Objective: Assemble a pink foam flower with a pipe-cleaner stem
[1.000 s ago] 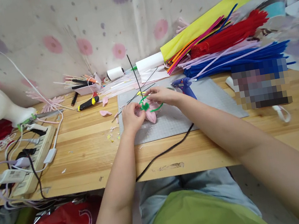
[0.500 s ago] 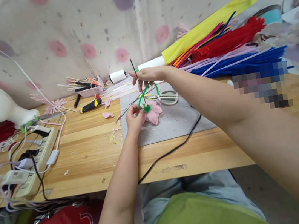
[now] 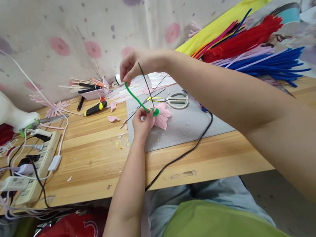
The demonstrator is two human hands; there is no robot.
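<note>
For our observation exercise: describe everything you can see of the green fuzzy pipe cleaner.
The green fuzzy pipe cleaner is thin and bright. Its lower end is coiled at the base of the pink petalled flower, around a thin dark wire. It rises slanting leftward, taut, to the right hand, which pinches its top. The left hand holds the flower.

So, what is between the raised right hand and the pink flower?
In the head view, a green pipe cleaner runs from the right hand down to the pink flower, held by the left hand.
</note>
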